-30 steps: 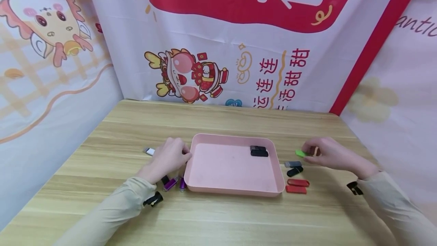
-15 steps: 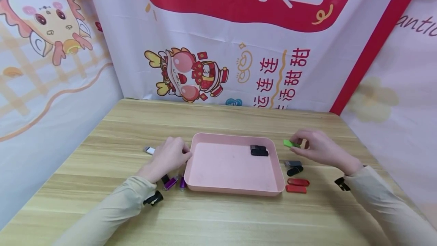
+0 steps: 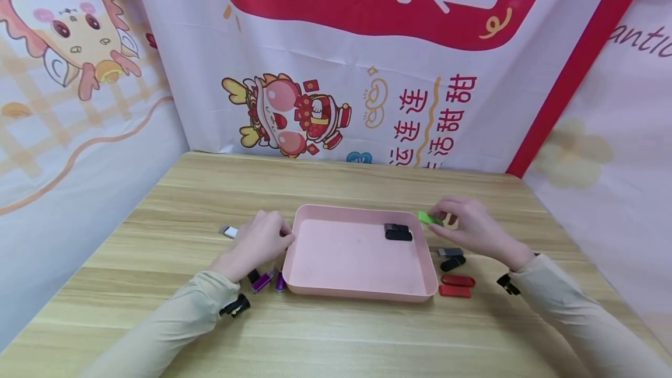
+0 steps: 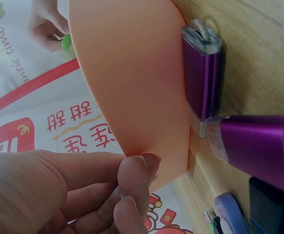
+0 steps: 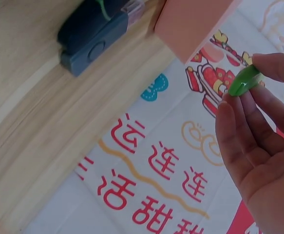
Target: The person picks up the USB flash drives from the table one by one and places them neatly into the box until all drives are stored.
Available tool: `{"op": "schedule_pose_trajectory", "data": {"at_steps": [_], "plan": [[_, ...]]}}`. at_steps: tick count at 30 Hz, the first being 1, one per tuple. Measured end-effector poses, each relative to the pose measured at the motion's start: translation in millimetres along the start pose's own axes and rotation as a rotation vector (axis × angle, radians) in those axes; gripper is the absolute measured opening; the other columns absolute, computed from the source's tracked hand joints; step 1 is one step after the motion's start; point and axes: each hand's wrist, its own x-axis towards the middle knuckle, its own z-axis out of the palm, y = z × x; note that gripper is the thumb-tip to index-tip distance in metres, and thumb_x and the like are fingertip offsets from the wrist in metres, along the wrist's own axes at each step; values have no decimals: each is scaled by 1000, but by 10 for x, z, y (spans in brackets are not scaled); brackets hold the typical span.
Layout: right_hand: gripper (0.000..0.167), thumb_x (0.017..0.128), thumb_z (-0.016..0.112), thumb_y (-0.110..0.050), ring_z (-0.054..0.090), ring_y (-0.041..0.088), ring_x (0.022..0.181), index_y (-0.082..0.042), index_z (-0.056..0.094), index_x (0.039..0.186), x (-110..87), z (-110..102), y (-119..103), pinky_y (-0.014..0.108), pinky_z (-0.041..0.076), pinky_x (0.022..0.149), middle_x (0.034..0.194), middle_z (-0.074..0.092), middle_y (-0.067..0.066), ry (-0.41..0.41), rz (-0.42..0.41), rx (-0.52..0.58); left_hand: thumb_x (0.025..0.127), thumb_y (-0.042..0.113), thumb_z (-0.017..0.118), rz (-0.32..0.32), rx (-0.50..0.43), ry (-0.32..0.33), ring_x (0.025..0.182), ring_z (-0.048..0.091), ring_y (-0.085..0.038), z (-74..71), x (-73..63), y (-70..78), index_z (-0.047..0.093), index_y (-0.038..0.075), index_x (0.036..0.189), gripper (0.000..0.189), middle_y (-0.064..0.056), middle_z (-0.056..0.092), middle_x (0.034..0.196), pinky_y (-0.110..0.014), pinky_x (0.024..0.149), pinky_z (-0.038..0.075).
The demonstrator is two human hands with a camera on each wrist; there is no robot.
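Wooden tabletop (image 3: 336, 337) below; right hand (image 3: 469, 229) pinches green piece (image 3: 426, 217) between thumb and fingertips; left hand (image 3: 261, 240) pinches pink tray (image 3: 362, 294).

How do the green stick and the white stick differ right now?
Hold: the green stick is pinched in the right hand; the white stick lies on the table.
Place: green is at the far right corner of the pink tray; white is left of the tray.
Colour: green is bright green; white is white with a greyish end.
Shared: in the head view, a hand partly hides each, the left hand covering white's.
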Motion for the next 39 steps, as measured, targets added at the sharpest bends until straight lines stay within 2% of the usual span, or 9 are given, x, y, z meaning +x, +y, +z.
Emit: {"op": "schedule_pose_trajectory", "data": {"at_steps": [10, 18, 23, 31, 39], "plan": [[20, 80, 83, -14, 59, 11, 76, -13, 72, 96, 73, 77, -92, 32, 54, 62, 87, 64, -7, -8, -42, 30, 90, 17, 66, 3, -6, 7, 51, 49, -12, 6, -4, -4, 76, 16, 75, 18, 6, 56, 59, -31, 45, 37], [24, 80, 83, -20, 59, 9, 80, -17, 73, 102, 122, 120, -220, 34, 55, 69, 92, 65, -9, -105, -5, 28, 90, 17, 66, 14, -2, 11, 51, 49, -12, 4, 1, -16, 76, 17, 74, 19, 6, 56, 58, -30, 45, 36], [25, 79, 83, -17, 59, 10, 79, -15, 72, 102, 133, 189, -270, 35, 55, 70, 92, 64, -8, -148, -25, 27, 89, 17, 66, 16, -3, 15, 50, 48, -12, 1, 2, -15, 74, 19, 71, 21, 6, 55, 57, -29, 44, 35], [21, 78, 83, -17, 58, 10, 72, -13, 73, 95, 137, 275, -324, 27, 51, 63, 93, 64, -4, -182, -111, -84, 90, 17, 65, 18, 1, 10, 49, 47, -12, -4, -3, -9, 74, 19, 70, 22, 6, 53, 56, -29, 43, 34], [20, 77, 85, -15, 62, 11, 79, -13, 75, 95, 159, 333, -357, 31, 54, 69, 95, 67, -2, -224, -70, -136, 90, 17, 65, 28, 8, 10, 48, 47, -11, 0, -9, -10, 72, 20, 67, 24, 6, 53, 56, -29, 43, 34]]}}
